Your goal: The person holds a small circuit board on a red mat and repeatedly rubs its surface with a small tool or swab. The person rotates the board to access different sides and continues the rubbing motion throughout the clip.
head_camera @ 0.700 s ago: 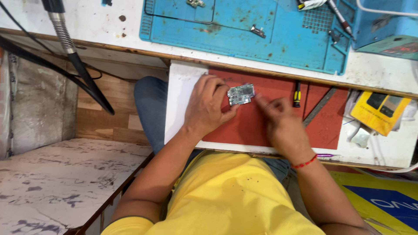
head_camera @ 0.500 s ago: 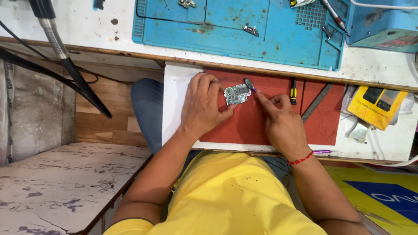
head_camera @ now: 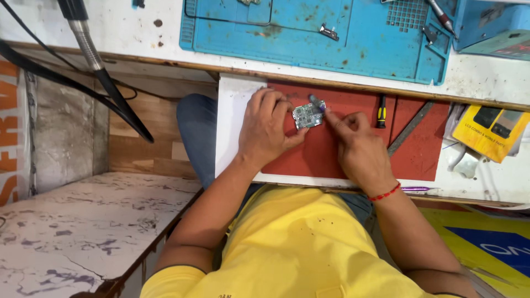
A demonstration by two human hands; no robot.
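Small circuit board (head_camera: 308, 115) lies on the red mat (head_camera: 320, 157), upper-middle of it, just below the wooden bench edge. Board detail too small to read; components look like grey/green patches only.

Your left hand (head_camera: 268, 129) lies flat-ish over the mat's left part, fingers curled onto the board's left edge, thumb tip at its lower right corner. So: loosely closed round the board, pinning it to the mat. Palm hides whatever sits under it.

Your right hand (head_camera: 359, 149) is mostly closed, index finger stretched toward the board's right corner. A slim tool w/ dark tip (head_camera: 316, 101) sits at that corner beside the fingertip; cannot tell how it's gripped, since the shaft is hidden by the fingers. Red thread band on that wrist.

Hidden/cut off: your yellow shirt covers the lower mat edge & lap. Blue work mat (head_camera: 331, 49) is cropped at top of frame, tools on its right side cut off too. Blue box at top right corner only partly seen.

Edges/room: red mat right half is open apart from a small yellow-black screwdriver (head_camera: 381, 111) near the right hand & a grey metal strip (head_camera: 409, 128) lying diagonal, further right. White board (head_camera: 234, 127) pokes out left of the mat. Yellow packet (head_camera: 490, 132) is well apart, right. Black flexible arm (head_camera: 105, 77) hangs left, clear of both hands.
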